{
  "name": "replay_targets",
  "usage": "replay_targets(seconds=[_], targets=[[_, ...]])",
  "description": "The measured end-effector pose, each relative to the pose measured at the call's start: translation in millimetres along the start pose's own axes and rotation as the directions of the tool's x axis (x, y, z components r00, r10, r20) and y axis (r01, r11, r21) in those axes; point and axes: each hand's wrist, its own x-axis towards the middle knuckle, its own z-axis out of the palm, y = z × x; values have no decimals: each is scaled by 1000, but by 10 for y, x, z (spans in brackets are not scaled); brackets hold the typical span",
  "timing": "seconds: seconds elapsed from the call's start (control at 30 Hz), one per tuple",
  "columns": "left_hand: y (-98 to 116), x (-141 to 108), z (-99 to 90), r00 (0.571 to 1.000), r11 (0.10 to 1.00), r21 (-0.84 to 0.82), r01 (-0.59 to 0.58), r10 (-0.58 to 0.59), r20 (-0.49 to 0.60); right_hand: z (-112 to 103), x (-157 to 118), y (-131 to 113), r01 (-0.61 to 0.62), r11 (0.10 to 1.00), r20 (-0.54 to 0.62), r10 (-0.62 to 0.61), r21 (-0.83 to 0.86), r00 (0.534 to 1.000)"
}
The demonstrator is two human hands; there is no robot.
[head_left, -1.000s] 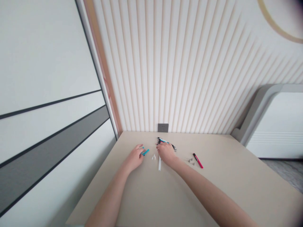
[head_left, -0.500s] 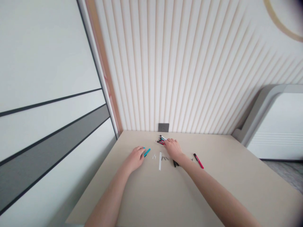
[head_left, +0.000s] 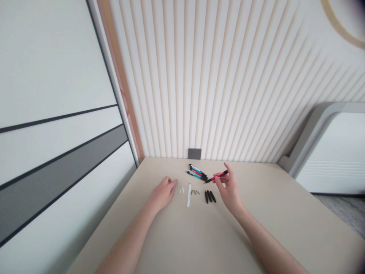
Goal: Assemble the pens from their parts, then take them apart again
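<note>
In my right hand is a red and black pen, pinched between thumb and fingers above the table. One finger sticks up, and the pen's dark tip points left toward a small group of pens. That group holds a blue and black pen and others in blue, red and black, lying side by side. My left hand rests on the table to the left, fingers loosely stretched, with nothing visible in them. Small white pieces lie just right of its fingertips.
Thin white rods lie mid-table, beside small grey pieces. Several black pen grips lie to their right. The beige table meets a ribbed wall with a dark socket. A white cabinet stands on the left.
My right hand has left the pen group and moved right, now holding a red and black pen. The blue barrels by my left hand and the red barrel on the right no longer show there.
</note>
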Motion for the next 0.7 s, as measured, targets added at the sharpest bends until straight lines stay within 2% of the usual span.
replay_targets(seconds=[0.17, 0.33, 0.43, 0.5, 0.57, 0.7], targets=[[32, 27, 23, 997, 996, 46, 73, -73, -16, 33, -144, 42, -93, 977, 35, 88, 193, 996], [35, 31, 10, 997, 996, 44, 74, -73, -17, 120, -241, -11, -139, 958, 75, 123, 251, 989], [63, 49, -44, 995, 995, 79, 69, -62, -82, 164, -277, -45, -166, 953, 103, 144, 254, 984], [109, 60, -96, 986, 998, 68, 12, 0, -168, 177, -292, -61, -180, 947, 122, 152, 265, 981], [183, 59, -145, 968, 994, 18, -111, 112, -224, 187, -305, -70, -198, 933, 149, 159, 301, 976], [387, 24, -178, 919, 925, -55, -375, 364, -148, 236, -350, -65, -212, 903, 205, 143, 372, 968]])
